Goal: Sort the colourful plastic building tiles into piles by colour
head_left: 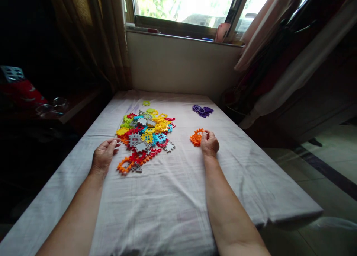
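Observation:
A mixed heap of plastic interlocking building pieces point(147, 135) in red, yellow, blue, grey, green and orange lies on the cloth-covered table. At its left edge is my left hand point(104, 155), fingers curled and thumb pressed in; whatever they may hold is hidden. My right hand point(210, 143) pinches an orange interlocking piece point(199, 133) at a small orange group point(195, 140) to the right of the heap. Farther back on the right lies a group of purple interlocking pieces point(203, 110). One lime-green square piece point(146, 103) sits alone behind the heap.
The white tablecloth point(156, 215) has wrinkles and drops off at the table's right edge. Beyond the table are a low wall point(178, 64) and a window. A curtain point(108, 36) hangs at left, clothes point(267, 73) at right. Glasses point(60, 105) stand on a dark side surface.

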